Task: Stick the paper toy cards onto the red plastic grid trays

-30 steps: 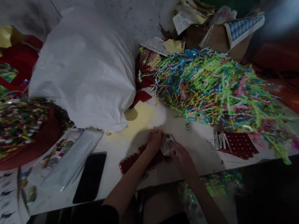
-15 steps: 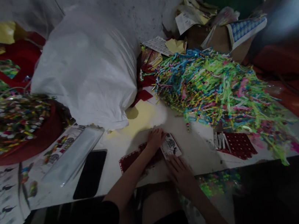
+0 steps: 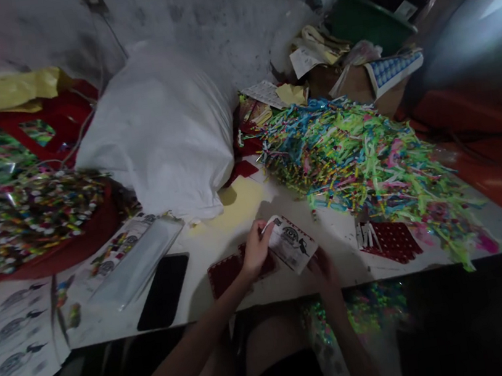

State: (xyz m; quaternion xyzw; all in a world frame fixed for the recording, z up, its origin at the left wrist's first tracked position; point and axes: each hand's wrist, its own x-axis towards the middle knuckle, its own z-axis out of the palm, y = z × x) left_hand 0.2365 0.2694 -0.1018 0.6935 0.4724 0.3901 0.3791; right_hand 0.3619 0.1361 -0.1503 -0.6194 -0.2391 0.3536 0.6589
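Note:
A white card (image 3: pixel 292 241) printed with a black round logo, with a red patterned edge, is lifted and tilted over the table. My left hand (image 3: pixel 256 249) pinches its upper left edge between thumb and fingers. My right hand (image 3: pixel 325 269) is at the card's lower right corner, smeared by motion, its fingertips partly hidden. Dark red cards with scalloped edges (image 3: pixel 224 274) lie flat beside and partly under my left forearm. To the right lies a red dotted piece (image 3: pixel 394 239) with several small white strips (image 3: pixel 368 235) on it.
A black phone (image 3: pixel 163 292) and a clear plastic sleeve pack (image 3: pixel 137 263) lie left. Behind stands a big white sack (image 3: pixel 159 132). Colourful beaded strands (image 3: pixel 349 155) are heaped right. A red basin (image 3: pixel 99 234) of beads and printed sheets (image 3: pixel 14 333) are at far left.
The printed card has risen from the table and tilted, with my left hand now gripping its edge. My right hand has moved right to the card's corner. The camera view has shifted.

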